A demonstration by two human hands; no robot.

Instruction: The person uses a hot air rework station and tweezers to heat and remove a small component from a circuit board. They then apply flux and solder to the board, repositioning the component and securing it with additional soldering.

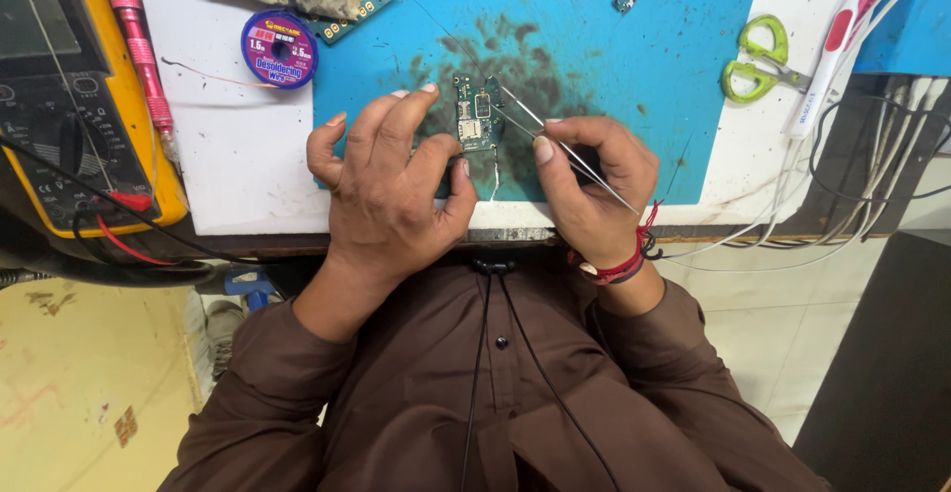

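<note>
Brown sleeves fill the bottom, then it's the blue work mat (644, 76) on the white bench. Left hand (391, 190) curls over the small green circuit board (477, 113), fingertips pinning its near edge so it can't slide, I'd guess. Right hand (594, 190) is pinched shut on thin metal tweezers (555, 140), tips at the board. It sits close to the mat's front edge; open mat beyond.
</note>
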